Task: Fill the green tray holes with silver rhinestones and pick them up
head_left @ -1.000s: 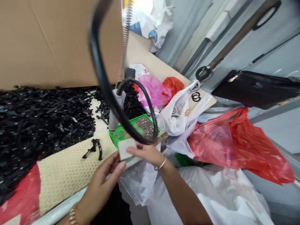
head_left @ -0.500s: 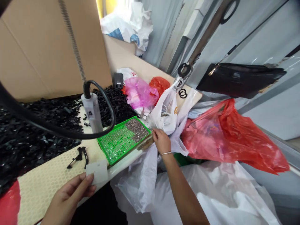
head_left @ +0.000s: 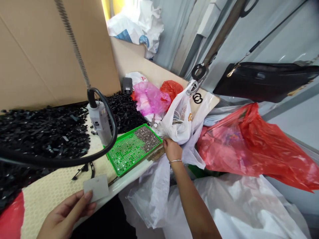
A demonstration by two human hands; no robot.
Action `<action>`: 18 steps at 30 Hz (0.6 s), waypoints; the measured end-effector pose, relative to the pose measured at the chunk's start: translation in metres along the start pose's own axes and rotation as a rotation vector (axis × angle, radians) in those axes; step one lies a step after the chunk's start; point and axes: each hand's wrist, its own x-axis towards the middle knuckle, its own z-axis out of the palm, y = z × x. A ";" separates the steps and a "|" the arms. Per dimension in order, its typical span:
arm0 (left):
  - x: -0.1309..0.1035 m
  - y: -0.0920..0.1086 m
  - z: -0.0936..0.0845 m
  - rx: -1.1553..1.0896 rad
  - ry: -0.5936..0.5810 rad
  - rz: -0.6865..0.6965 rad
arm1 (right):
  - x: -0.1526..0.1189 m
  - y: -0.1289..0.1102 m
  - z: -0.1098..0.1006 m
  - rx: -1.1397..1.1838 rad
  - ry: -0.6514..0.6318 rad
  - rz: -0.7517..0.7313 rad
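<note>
My left hand (head_left: pixel 72 210) pinches a small pale square card (head_left: pixel 96 188) between thumb and fingers, over the front edge of the table. My right hand (head_left: pixel 171 150), with a bracelet at the wrist, is closed at the right corner of a green tray (head_left: pixel 119 173); what its fingers grip is too small to make out. Many small metal screws (head_left: pixel 148 136) lie heaped in the tray's right part, and rows of them fill its perforated left part. A grey electric screwdriver (head_left: pixel 100 121) hangs on a spring beside the tray. Black plastic pieces (head_left: pixel 83 170) lie left of the tray.
Heaps of small black parts (head_left: pixel 50 132) cover the back of the table. A black cable (head_left: pixel 62 161) loops across the left. Bags stand at the right: a white one (head_left: pixel 183 129), a red one (head_left: pixel 224 149) and a pink one (head_left: pixel 151 99). A black purse (head_left: pixel 269 83) hangs above.
The view has shifted slightly. My left hand and the card have moved a little left and down. The screwdriver's cable loop hangs lower. My right hand remains at the tray's corner.
</note>
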 end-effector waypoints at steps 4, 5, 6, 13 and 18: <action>-0.009 0.015 0.009 -0.008 -0.028 0.001 | 0.002 -0.003 -0.005 0.006 -0.027 0.052; -0.011 0.017 0.011 -0.018 -0.030 0.009 | 0.002 -0.005 -0.005 0.003 -0.030 0.060; -0.013 0.019 0.012 -0.028 -0.035 0.019 | 0.002 -0.006 -0.006 -0.001 -0.032 0.066; -0.019 0.028 0.002 -0.003 -0.034 0.048 | -0.023 -0.006 -0.011 -0.009 0.084 -0.001; -0.011 0.035 -0.015 0.060 0.072 0.110 | -0.038 -0.024 -0.024 0.123 0.331 -0.191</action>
